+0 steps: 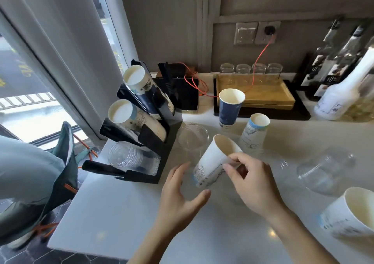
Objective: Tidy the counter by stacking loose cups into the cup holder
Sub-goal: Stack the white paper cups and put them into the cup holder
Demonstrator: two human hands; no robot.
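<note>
My right hand (251, 180) grips a white paper cup (212, 160) by its side, tilted with its mouth up and away from me. My left hand (180, 192) is spread open just left of that cup and holds nothing. The black cup holder (162, 142) stands at the counter's left edge with three slanted rows: two stacks of paper cups (141, 83) on top and clear plastic cups (131, 158) at the bottom. Loose on the counter are a blue paper cup (229, 107), an upside-down white paper cup (255, 132), a clear cup (192, 140) and another white cup (348, 215).
A clear plastic cup (323, 170) lies on its side at the right. A wooden tray (263, 95) with glass jars (251, 69) sits at the back, beside a tablet (186, 93) with an orange cable. Bottles (344, 77) stand at the far right. A person's leg (30, 172) is left of the counter.
</note>
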